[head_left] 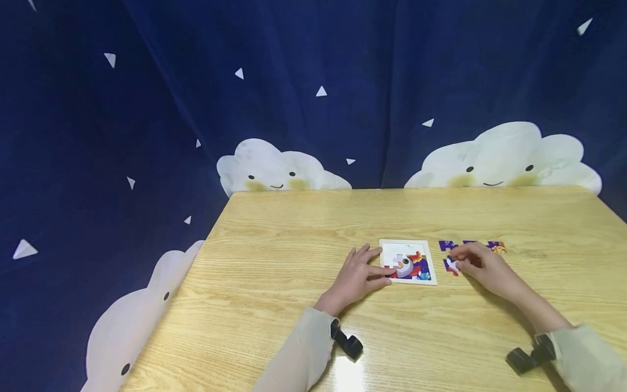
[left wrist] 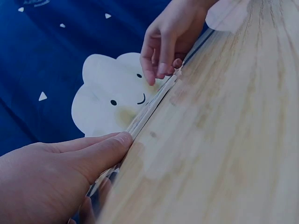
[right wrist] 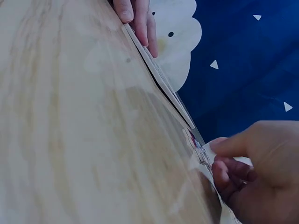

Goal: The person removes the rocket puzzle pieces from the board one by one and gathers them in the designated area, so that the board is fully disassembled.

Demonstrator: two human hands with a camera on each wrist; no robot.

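Note:
A small square jigsaw puzzle tray (head_left: 433, 267) with a white rim lies on the table in the head view. Joined pieces inside it show part of a bird-like picture (head_left: 405, 267); its upper left area is bare white. My left hand (head_left: 356, 276) rests on the tray's left side, fingers extended, index finger over the lower pieces. Right of the tray, my right hand (head_left: 490, 270) pinches a purple and white puzzle piece (head_left: 449, 265) between thumb and index finger, at table level. In the right wrist view, the right hand (right wrist: 261, 168) partly hides the piece.
Loose puzzle pieces lie in a row behind the right hand, among them a purple one (head_left: 447, 245) and an orange and purple one (head_left: 497, 246). The wooden table (head_left: 274, 245) ends at a dark blue curtain (head_left: 294, 109) with clouds and white triangles.

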